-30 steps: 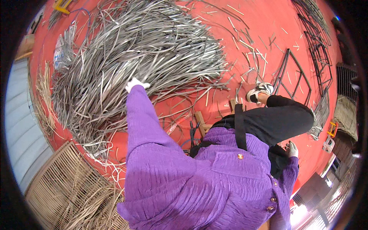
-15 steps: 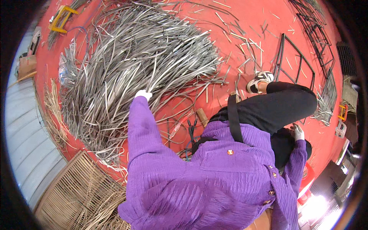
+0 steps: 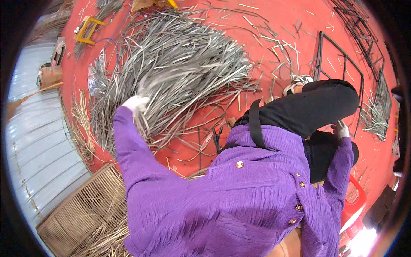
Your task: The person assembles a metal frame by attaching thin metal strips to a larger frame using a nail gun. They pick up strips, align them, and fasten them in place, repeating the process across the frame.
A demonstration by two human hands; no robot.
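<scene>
A big heap of long, flat grey strips point(image 3: 201, 51) covers the floor ahead and to the left. My left hand point(image 3: 135, 104), in a white glove, is closed around some of these strips at the heap's near left side. Blur hides the exact number of strips in its grip. My right hand point(image 3: 342, 129) rests beside my bent right knee with its fingers apart and nothing in them. Its glove is white too, with the fingertips bare.
A woven tan panel point(image 3: 81, 210) lies at the lower left. Black metal frames point(image 3: 342, 53) stand at the right, near loose strip offcuts. A small yellow stool point(image 3: 88, 30) is at the far left. Red plastic seating point(image 3: 355, 199) stands close by my right arm.
My left hand has moved left and slightly up in the picture, swinging strips across the heap in a blur. My right hand stays by the knee. The whole view has shifted a little.
</scene>
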